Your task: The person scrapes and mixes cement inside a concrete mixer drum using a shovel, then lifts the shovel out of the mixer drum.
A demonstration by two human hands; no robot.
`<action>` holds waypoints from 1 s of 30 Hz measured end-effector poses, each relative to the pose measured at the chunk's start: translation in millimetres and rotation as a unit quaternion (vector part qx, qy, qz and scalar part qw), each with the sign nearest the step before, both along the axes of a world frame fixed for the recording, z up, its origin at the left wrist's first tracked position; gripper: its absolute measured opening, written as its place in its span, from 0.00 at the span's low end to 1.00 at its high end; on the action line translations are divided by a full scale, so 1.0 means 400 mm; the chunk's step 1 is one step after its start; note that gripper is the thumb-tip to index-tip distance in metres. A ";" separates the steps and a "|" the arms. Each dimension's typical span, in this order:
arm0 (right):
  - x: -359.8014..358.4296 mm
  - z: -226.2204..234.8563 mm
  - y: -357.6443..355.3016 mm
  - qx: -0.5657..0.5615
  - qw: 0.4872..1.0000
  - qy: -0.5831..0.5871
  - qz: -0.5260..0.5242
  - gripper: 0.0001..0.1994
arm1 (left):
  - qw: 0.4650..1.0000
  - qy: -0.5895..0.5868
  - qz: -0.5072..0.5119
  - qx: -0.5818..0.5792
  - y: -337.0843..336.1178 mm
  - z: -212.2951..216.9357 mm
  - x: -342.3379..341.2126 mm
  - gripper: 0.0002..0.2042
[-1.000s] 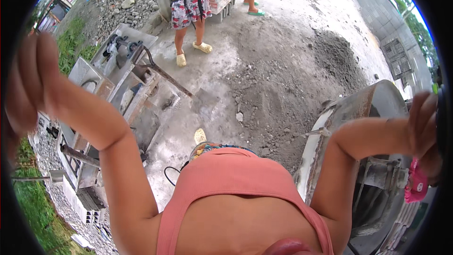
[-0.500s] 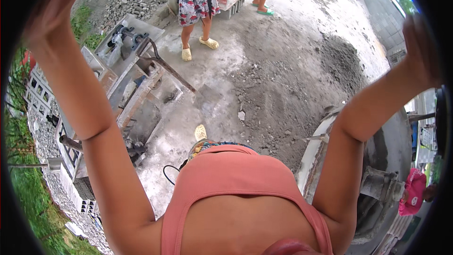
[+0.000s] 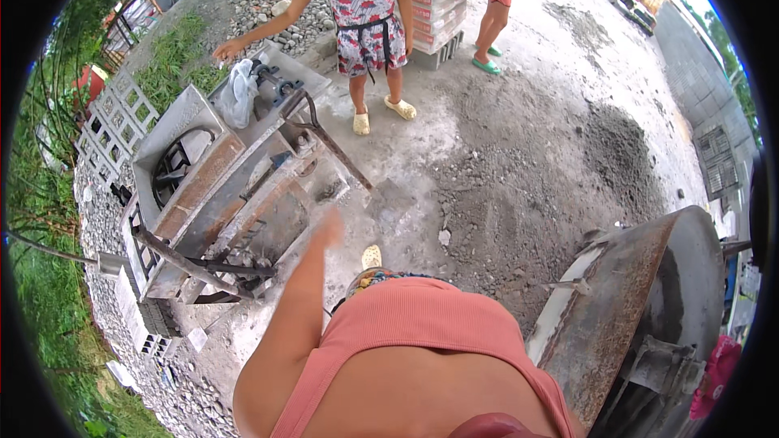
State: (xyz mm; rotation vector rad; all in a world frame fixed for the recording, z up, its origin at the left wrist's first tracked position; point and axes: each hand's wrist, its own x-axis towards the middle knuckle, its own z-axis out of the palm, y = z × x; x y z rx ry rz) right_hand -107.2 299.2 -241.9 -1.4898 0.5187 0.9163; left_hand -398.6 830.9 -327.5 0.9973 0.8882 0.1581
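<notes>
My left hand (image 3: 329,231) is low in front of my torso, its fingers smeared by motion. The bent left arm comes up from the lower edge. Nearest to this hand is a rusty metal machine frame (image 3: 268,219), farther left, and a shovel (image 3: 345,158) whose handle leans on the frame and whose blade rests on the ground. No contact between the hand and either shows. My right hand and forearm are out of view.
A large rusty metal drum (image 3: 604,300) stands at the right. A clear plastic bag (image 3: 238,93) lies on the machine. Two people stand ahead by stacked sacks (image 3: 438,0); one reaches toward the machine. Grey sand (image 3: 621,162) is heaped at the right.
Both my raised arms have come down, the left to my front, the right out of view. The view has shifted. A pale thing at the other person's outstretched hand is no longer there.
</notes>
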 end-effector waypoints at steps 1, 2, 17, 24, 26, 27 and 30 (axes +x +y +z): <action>-0.083 -0.061 -0.051 -0.024 0.999 0.043 -0.011 0.17 | 0.985 0.141 -0.096 -0.037 -0.122 -0.132 0.015 0.24; -0.173 -0.143 -0.156 -0.059 0.993 0.068 -0.081 0.16 | 0.843 0.219 -0.484 0.084 -0.269 0.037 0.199 0.27; -0.382 -0.142 -0.282 -0.032 0.983 0.072 -0.166 0.12 | 0.871 0.268 -0.410 0.019 -0.426 0.196 0.260 0.37; -0.171 -0.099 -0.280 -0.148 0.963 -0.059 -0.218 0.12 | 0.842 0.216 -0.494 0.033 -0.362 0.166 0.286 0.22; -0.185 -0.098 -0.240 -0.164 0.974 -0.038 -0.150 0.14 | 0.798 0.228 -0.556 0.048 -0.329 0.152 0.284 0.22; -0.205 -0.091 -0.190 -0.173 0.975 -0.038 -0.133 0.13 | 0.782 0.242 -0.572 0.053 -0.303 0.137 0.264 0.22; -0.357 -0.189 -0.146 -0.154 0.978 -0.021 -0.141 0.11 | 0.725 0.264 -0.632 0.069 -0.306 0.104 0.260 0.21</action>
